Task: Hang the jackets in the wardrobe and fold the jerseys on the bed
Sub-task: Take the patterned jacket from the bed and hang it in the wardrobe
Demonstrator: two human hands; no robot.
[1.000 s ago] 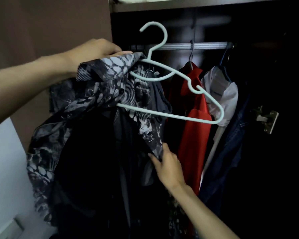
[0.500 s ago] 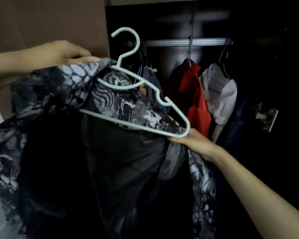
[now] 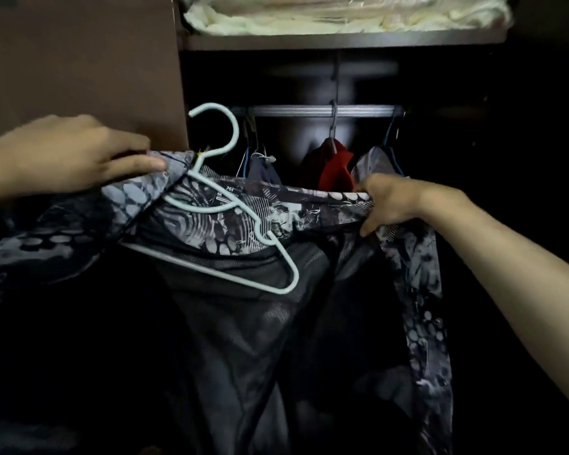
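A black and grey patterned jacket (image 3: 230, 221) with a dark mesh lining is stretched open in front of the wardrobe. My left hand (image 3: 79, 156) grips its left shoulder. My right hand (image 3: 388, 201) grips the collar edge on the right. A pale blue plastic hanger (image 3: 243, 208) lies tilted inside the jacket, its left end under the left shoulder, its right end bare over the lining. The hook points up, below and left of the metal rail (image 3: 319, 110).
On the rail hang a red garment (image 3: 335, 169), a dark blue one (image 3: 263, 169) and a pale one behind my right hand. A shelf (image 3: 342, 39) above holds folded pale bedding. The brown wardrobe side panel (image 3: 79, 60) stands at left.
My right hand moved from the hanger's right end up to the jacket's collar edge and pulled it taut. The jacket is spread wider. The view tilted up, showing the shelf.
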